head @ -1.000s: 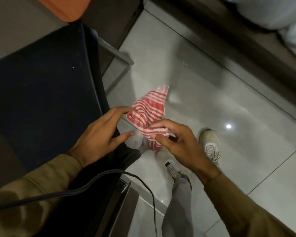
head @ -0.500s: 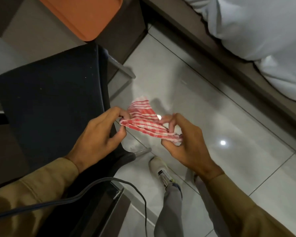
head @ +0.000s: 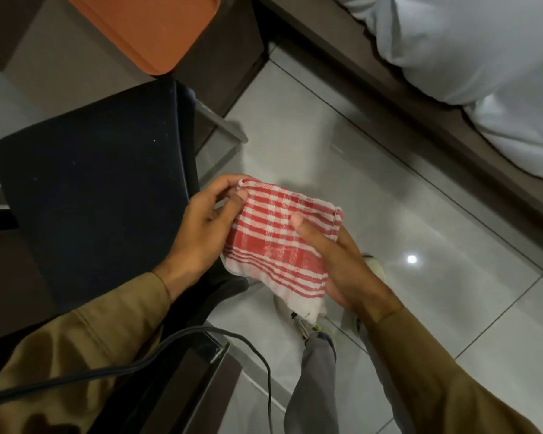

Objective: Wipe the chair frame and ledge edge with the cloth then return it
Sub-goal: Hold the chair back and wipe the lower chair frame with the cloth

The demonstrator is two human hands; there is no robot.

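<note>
A red-and-white checked cloth (head: 279,242) is spread flat between both hands, above the tiled floor. My left hand (head: 201,227) pinches its upper left corner. My right hand (head: 345,270) cradles it from below on the right, thumb pressed on top. The dark chair seat (head: 91,189) lies directly left of the hands, and its grey metal frame bar (head: 223,123) sticks out at the far right corner. A dark ledge edge (head: 389,92) runs diagonally along the floor at the upper right.
An orange panel (head: 151,29) sits at the top left. White bedding (head: 470,57) lies on the ledge at the top right. A black cable (head: 176,346) crosses my left sleeve, and a dark glass-edged surface (head: 210,358) is below. My shoes (head: 301,321) stand on the tiles.
The cloth has gone from a bunched strip to a flat opened panel between my hands. The view tilted up, showing more of the bedding and orange panel.
</note>
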